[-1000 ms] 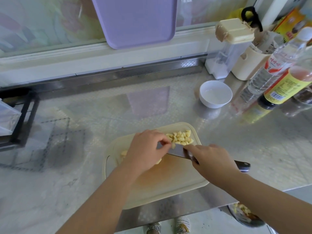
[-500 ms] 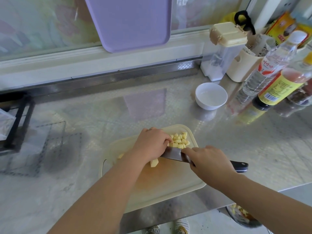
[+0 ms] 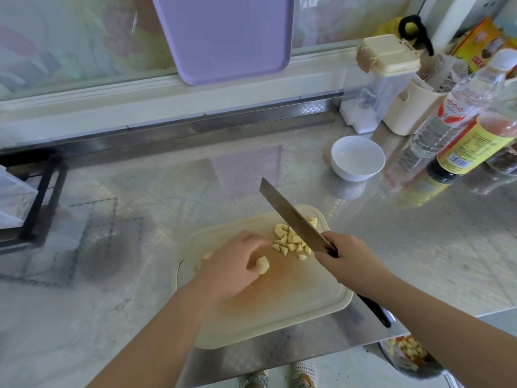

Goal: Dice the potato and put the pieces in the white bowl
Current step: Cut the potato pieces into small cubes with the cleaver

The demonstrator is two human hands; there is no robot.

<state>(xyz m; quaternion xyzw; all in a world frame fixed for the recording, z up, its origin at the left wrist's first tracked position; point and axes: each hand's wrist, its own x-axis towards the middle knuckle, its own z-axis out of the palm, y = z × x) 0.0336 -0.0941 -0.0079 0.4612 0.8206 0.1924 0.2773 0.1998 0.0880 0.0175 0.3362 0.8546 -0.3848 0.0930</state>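
A cream cutting board (image 3: pixel 279 312) lies at the counter's front edge. Several diced potato pieces (image 3: pixel 291 243) are heaped at its far right corner. My left hand (image 3: pixel 232 264) rests on the board with curled fingers holding an uncut potato chunk (image 3: pixel 263 265); another bit (image 3: pixel 207 254) peeks out at its left. My right hand (image 3: pixel 349 259) grips the knife (image 3: pixel 291 217) where blade meets handle, the blade raised and pointing away to the upper left above the dice. The white bowl (image 3: pixel 357 158), with nothing in it, stands behind the board to the right.
Bottles (image 3: pixel 458 116), a cream container (image 3: pixel 383 79) and a cream utensil holder (image 3: pixel 405 107) crowd the back right. A purple board (image 3: pixel 223 35) leans on the window. A black rack (image 3: pixel 36 203) stands at left. Below the counter edge sits a bowl of scraps (image 3: pixel 408 357).
The knife blade has lifted off the board and swung up to point away from me. My left hand slid back from the diced pile and now holds the remaining chunk.
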